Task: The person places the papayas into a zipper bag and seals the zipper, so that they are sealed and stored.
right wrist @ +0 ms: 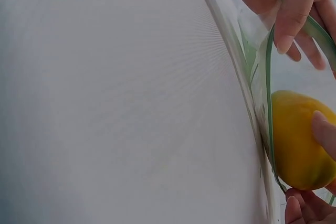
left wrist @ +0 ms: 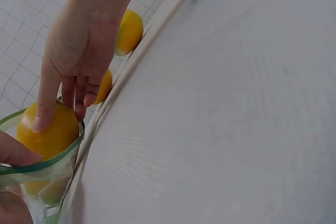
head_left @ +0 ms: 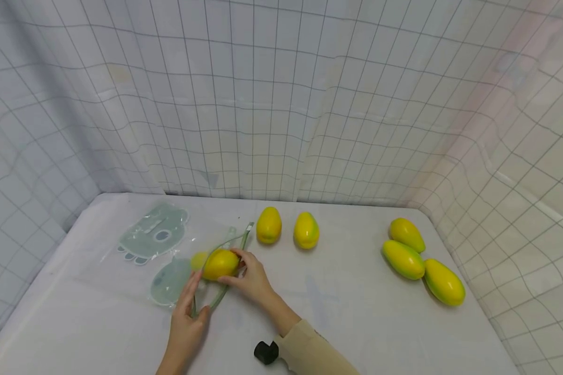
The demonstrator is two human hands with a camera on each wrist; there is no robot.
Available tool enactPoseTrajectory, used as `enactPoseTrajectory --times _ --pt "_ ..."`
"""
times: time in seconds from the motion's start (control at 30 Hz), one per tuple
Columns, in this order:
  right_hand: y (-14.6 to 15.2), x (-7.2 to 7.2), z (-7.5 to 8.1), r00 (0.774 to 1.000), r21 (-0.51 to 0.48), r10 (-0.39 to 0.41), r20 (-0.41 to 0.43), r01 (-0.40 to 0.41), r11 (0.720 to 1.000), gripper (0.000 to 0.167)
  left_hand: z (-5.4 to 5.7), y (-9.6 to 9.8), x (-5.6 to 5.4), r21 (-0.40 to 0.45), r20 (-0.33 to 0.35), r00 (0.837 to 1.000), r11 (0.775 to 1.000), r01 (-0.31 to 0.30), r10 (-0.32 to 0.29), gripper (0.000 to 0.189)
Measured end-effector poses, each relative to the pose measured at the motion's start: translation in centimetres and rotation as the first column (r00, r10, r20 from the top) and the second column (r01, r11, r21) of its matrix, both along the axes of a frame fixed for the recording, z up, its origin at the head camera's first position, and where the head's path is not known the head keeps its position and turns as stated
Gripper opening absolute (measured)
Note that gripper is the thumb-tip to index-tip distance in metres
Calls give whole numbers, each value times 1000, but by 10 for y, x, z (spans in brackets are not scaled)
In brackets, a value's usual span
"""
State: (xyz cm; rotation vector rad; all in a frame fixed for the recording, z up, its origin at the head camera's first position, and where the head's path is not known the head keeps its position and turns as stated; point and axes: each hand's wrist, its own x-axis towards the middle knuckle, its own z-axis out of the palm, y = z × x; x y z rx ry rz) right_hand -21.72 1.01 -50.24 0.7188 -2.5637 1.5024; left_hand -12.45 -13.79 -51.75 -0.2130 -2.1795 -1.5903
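Note:
In the head view my right hand [head_left: 253, 278] grips a yellow mango [head_left: 220, 264] at the mouth of a clear zip bag with a pale green print [head_left: 170, 282]. The bag's green rim stands open around the mango. My left hand [head_left: 186, 320] pinches the near-left side of that rim, as the left wrist view also shows with the thumb [left wrist: 18, 150] over the edge. Lower in the bag, another yellow shape [left wrist: 44, 188] shows through the plastic. The right wrist view shows the right thumb [right wrist: 324, 132] pressed on the mango, which sits inside the rim.
Behind the bag lies a second flat pale green printed bag [head_left: 157, 234]. Two mangoes, one [head_left: 269, 225] beside the other [head_left: 306, 230], lie right of the hands. Three more [head_left: 403, 259] are grouped at the table's right. A gridded curtain [head_left: 272, 104] surrounds the white table [head_left: 347, 307].

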Motion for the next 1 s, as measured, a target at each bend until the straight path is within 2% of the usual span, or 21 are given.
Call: enactPoseTrajectory --times 0.2,0.47,0.8,1.0 --pt "-2 -2 1 1000 7 -17 -5 17 1000 65 1 0 -3 -4 -43 999 1000 -6 6 80" --pt "-8 -5 1 998 13 -54 -12 54 998 64 2 -1 -3 -6 -51 999 1000 6 -7 80" --pt "-16 -5 0 994 -94 -42 104 52 994 63 3 0 -2 -22 -60 998 1000 -3 2 79" --pt "-19 -5 -3 980 -203 -26 199 67 977 62 3 0 -1 -7 -69 998 1000 13 -13 78"
